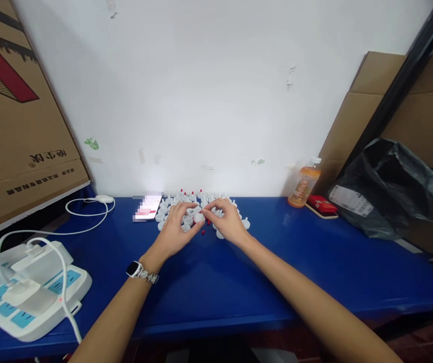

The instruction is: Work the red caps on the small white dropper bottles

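Many white plastic nozzle caps (246,222) with thin spouts lie in a cluster on the blue table; a few at the back carry small red tips (201,191). My left hand (176,227) holds one white nozzle cap (198,218) between thumb and fingers, its round base towards me. My right hand (227,221) pinches at the spout side of that same cap; a bit of red shows there, probably a red tip partly hidden by the fingers. Loose red tips (203,232) lie on the table between my hands.
A lit phone (148,207) lies left of the cluster. A white power strip (31,297) with cables sits front left. An orange drink bottle (304,184), a red packet (321,204) on a phone, and a grey plastic bag (386,191) are right. Cardboard (19,126) stands left.
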A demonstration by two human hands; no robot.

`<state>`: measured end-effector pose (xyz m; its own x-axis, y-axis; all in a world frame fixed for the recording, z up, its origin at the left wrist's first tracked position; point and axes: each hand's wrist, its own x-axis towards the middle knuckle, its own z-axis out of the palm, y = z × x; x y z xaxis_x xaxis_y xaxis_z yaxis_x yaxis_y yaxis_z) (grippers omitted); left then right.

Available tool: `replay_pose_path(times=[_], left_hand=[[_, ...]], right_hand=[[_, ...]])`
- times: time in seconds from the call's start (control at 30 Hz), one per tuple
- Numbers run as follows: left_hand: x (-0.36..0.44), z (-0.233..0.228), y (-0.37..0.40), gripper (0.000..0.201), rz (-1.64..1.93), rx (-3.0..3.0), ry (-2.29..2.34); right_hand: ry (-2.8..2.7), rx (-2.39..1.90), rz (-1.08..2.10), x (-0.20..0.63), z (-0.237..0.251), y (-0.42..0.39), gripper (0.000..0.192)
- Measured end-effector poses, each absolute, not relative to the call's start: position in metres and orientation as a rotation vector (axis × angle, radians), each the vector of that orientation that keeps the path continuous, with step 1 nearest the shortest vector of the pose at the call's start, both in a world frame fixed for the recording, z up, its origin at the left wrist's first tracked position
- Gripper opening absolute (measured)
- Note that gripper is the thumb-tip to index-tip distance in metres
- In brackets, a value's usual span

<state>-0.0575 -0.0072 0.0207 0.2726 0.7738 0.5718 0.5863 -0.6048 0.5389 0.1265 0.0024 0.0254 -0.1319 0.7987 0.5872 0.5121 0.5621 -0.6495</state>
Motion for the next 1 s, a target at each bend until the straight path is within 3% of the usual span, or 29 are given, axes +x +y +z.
replay_pose_path(times=[0.17, 0.43, 0.67, 0.73, 0.87, 1.0], left_hand=[[-0.057, 0.019, -0.008, 0.033, 0.992, 2.27, 1.171], [-0.064, 0.026, -0.009, 0.035, 1.057, 2.116, 1.28], [-0.059, 0.024, -0.01, 0.035, 1.043, 2.136, 1.257], [-0.058, 0.023, -0.01, 0.035, 1.029, 2.137, 1.239], [-0.054, 0.022, -0.013, 0.036, 1.014, 2.098, 1.243], [-0.048, 0.021, -0.017, 0.039, 0.996, 2.095, 1.244]], right_hand=[[-1.843, -1.061, 0.365, 0.125, 0.028, -0.008, 0.015], [-2.414, -1.209, 0.003, 0.14, 0.015, -0.006, 0.015], [-2.405, -1.204, -0.054, 0.133, 0.008, -0.002, 0.011], [-2.296, -1.171, 0.073, 0.132, 0.01, -0.001, 0.009], [-1.794, -1.059, 0.629, 0.13, 0.016, 0.003, 0.011], [-1.416, -0.906, 1.009, 0.125, 0.016, 0.007, 0.025]])
